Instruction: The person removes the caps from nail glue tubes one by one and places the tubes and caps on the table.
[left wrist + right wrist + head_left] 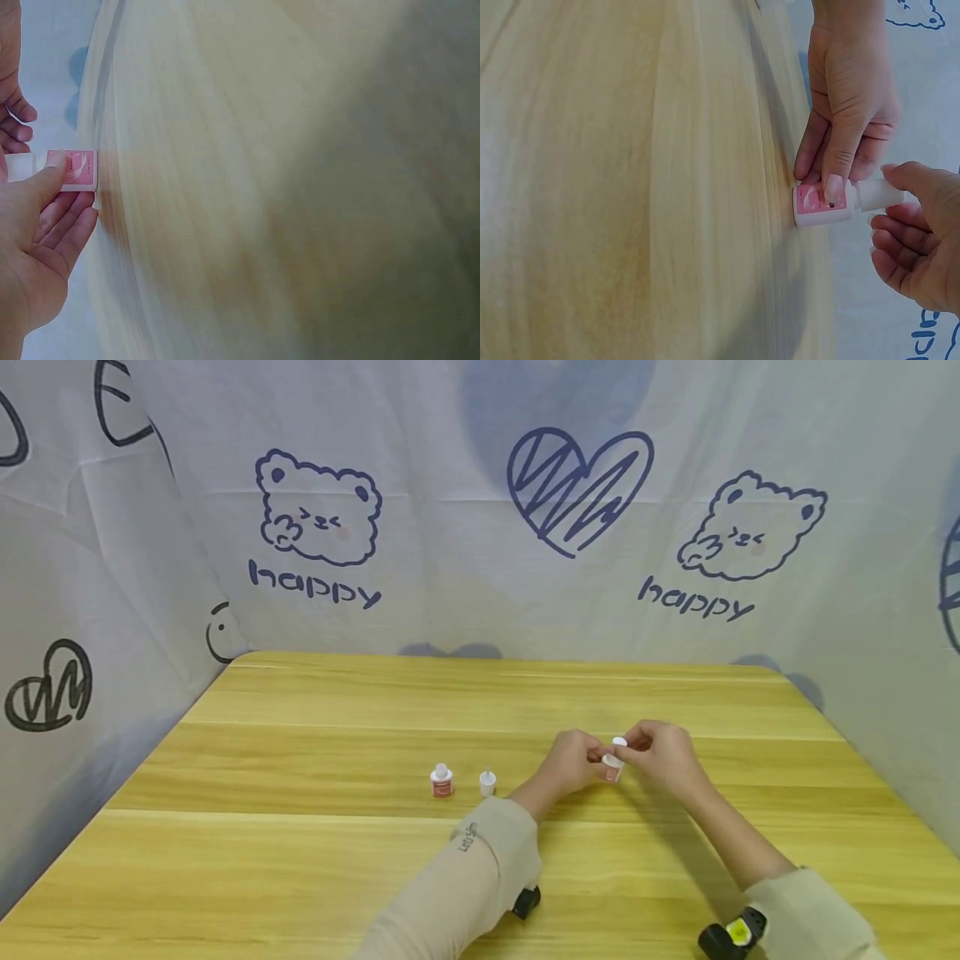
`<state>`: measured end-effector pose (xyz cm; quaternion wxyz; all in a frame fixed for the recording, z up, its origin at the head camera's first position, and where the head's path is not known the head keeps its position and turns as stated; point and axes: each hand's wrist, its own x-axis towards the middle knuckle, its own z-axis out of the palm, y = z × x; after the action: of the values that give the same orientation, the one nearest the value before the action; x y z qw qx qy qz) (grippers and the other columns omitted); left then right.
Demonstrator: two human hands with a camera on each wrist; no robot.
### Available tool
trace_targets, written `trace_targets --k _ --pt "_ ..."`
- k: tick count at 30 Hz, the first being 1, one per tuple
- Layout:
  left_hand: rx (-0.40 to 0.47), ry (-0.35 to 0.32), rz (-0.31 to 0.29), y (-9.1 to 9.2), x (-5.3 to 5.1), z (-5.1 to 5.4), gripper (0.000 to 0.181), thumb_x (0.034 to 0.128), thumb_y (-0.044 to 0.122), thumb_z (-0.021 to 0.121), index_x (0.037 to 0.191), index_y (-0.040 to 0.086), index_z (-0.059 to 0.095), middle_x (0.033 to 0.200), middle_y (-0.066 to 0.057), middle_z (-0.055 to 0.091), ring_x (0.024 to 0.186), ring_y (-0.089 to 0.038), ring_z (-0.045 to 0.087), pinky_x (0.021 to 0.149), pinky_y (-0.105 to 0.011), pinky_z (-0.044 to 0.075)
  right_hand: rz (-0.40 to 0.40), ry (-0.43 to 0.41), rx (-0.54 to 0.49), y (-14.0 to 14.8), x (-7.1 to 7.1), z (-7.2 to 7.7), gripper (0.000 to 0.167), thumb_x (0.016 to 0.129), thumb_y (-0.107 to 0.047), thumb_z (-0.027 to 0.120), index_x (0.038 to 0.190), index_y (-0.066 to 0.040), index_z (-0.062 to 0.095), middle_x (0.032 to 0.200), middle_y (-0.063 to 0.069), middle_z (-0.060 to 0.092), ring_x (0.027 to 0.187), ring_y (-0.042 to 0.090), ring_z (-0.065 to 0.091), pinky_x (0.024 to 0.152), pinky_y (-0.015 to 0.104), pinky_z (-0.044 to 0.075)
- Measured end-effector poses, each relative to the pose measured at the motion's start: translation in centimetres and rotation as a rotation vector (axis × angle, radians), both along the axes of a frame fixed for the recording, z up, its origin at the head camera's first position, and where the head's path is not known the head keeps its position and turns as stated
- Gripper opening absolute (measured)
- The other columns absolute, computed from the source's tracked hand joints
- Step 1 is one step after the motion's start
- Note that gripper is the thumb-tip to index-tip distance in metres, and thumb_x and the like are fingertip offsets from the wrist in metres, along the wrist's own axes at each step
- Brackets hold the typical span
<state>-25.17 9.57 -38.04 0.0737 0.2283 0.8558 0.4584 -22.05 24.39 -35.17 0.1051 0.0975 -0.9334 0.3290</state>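
Note:
A small white bottle with a pink label (612,770) is held up over the right part of the table, tilted slightly in the head view. My left hand (573,762) pinches its body, the thumb lying across the label in the right wrist view. At the bottle's top is a white cap (881,195), which my right hand (666,758) grips between thumb and fingers. Left of my hands, a second small bottle with a red-pink label (442,782) stands upright. Beside it sits a loose white cap (487,784) with a thin tip pointing up.
The wooden table (300,877) reaches back to a pale cloth (450,560) printed with bears, hearts and lettering. Another cloth side hangs at the left. Black wrist devices (731,935) are strapped near both sleeves.

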Motion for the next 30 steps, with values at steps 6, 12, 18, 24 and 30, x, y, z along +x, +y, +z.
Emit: trace_targets --k 6,12,18,24,30 --pt "-0.018 0.012 0.007 0.04 -0.03 -0.10 0.012 0.0792 0.013 0.073 0.084 0.002 0.074 0.081 -0.005 0.074 0.062 0.001 0.049 0.057 -0.010 0.042 0.019 -0.010 0.008 0.00 -0.05 0.11 0.015 0.082 -0.011 0.069 0.080 0.003 0.065 0.076 0.013 0.068 0.068 0.014 0.060 0.056 0.020 0.046" --pt "-0.015 0.012 0.000 0.10 -0.01 -0.11 0.012 0.0797 0.012 0.072 0.085 0.001 0.074 0.083 -0.006 0.074 0.062 0.002 0.050 0.057 -0.009 0.042 0.040 -0.037 0.021 0.18 -0.03 0.29 0.014 0.085 -0.011 0.066 0.085 0.003 0.067 0.077 0.011 0.067 0.070 0.015 0.057 0.055 0.021 0.044" --pt "-0.020 0.033 0.004 0.13 -0.12 -0.26 0.012 0.0793 0.013 0.072 0.083 0.001 0.074 0.081 -0.006 0.074 0.059 0.002 0.047 0.054 -0.009 0.040 0.086 -0.029 0.038 0.39 -0.15 0.29 0.013 0.086 -0.009 0.064 0.089 0.002 0.068 0.081 0.011 0.068 0.072 0.016 0.059 0.060 0.024 0.047" --pt "-0.025 0.035 0.006 0.13 -0.17 -0.33 0.012 0.0793 0.012 0.072 0.086 0.002 0.074 0.082 -0.005 0.074 0.061 0.002 0.048 0.056 -0.009 0.041 0.092 -0.040 0.033 0.26 -0.25 0.40 0.014 0.087 -0.011 0.064 0.091 0.003 0.068 0.083 0.012 0.069 0.075 0.018 0.060 0.063 0.026 0.048" --pt "-0.018 0.024 0.014 0.23 -0.17 -0.27 0.011 0.0796 0.009 0.072 0.088 0.001 0.073 0.087 -0.006 0.074 0.069 0.001 0.055 0.061 -0.009 0.044 0.028 -0.029 0.036 -0.18 -0.21 0.51 0.015 0.083 -0.012 0.068 0.083 0.003 0.065 0.076 0.013 0.067 0.068 0.016 0.057 0.056 0.023 0.045"
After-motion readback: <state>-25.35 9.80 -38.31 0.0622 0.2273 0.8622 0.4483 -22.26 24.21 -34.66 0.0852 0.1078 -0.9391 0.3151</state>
